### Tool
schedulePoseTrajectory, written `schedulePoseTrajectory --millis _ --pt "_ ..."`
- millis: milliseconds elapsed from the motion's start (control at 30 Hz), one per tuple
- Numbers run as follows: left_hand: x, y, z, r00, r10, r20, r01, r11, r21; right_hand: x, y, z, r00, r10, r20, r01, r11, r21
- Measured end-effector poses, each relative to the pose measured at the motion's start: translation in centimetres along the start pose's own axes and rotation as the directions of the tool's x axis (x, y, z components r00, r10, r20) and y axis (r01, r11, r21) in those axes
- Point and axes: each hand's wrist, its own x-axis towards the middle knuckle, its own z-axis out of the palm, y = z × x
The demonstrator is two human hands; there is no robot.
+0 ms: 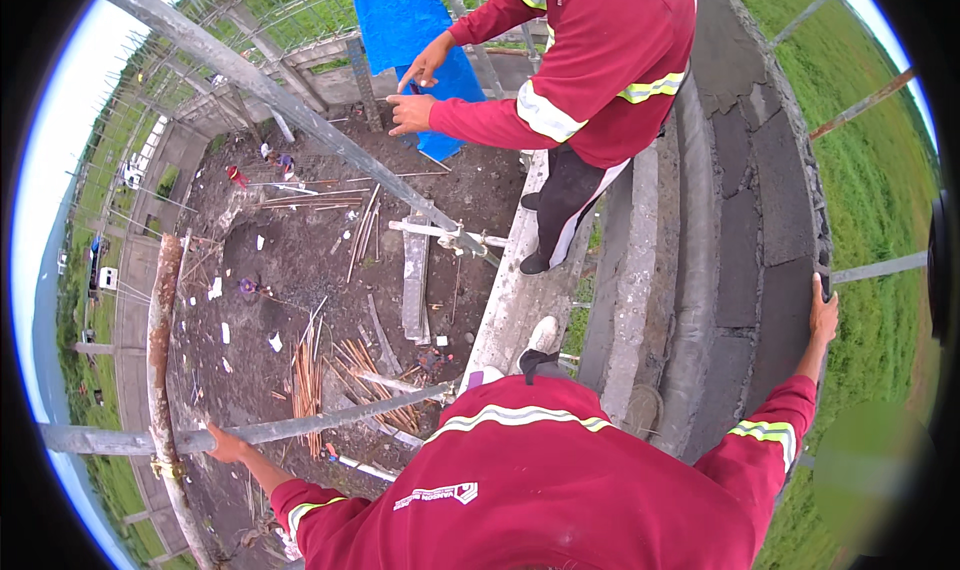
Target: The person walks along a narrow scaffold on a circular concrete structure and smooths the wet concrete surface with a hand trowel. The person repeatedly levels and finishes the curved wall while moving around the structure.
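Left hand (226,444) grips one pipe (330,425); right hand (823,315) apparently wall (780,310).

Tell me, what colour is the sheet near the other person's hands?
Blue; the sheet shows best in the head view.

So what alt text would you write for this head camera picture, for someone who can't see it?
From high on a scaffold, a person in a red reflective shirt grips a grey pole with the left hand and a wall edge with the right hand. A co-worker stands ahead on a concrete ledge, above littered ground.
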Motion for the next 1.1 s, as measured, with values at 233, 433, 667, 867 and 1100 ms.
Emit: schedulePoseTrajectory --millis 233,433,667,867,1100 --pt "-5.9 3.5 -0.4 0.965 -0.158 -0.210 0.157 0.987 -0.025 1.5 1.1 1.0 0.998 -0.055 -0.034 0.055 0.998 -0.023" --pt "-31.2 -3.2 3.9 0.916 -0.158 0.369 0.076 0.971 0.226 0.1 0.2 0.3 0.998 -0.033 -0.053 0.032 0.999 -0.019" --pt "-46.3 10.0 11.9 0.278 0.320 0.906 -0.054 0.947 -0.318 -1.9 -1.0 -1.1 0.999 0.018 -0.050 -0.018 1.000 0.003" --pt "-36.5 42.6 20.3 0.580 0.691 0.432 -0.057 0.563 -0.824 -1.8 -1.3 -1.1 0.999 -0.001 -0.034 0.002 1.000 0.019" --pt "-25.6 63.7 29.8 0.606 0.658 0.447 -0.082 0.611 -0.788 0.7 1.0 0.8 0.998 -0.044 -0.044 0.044 0.999 -0.002"
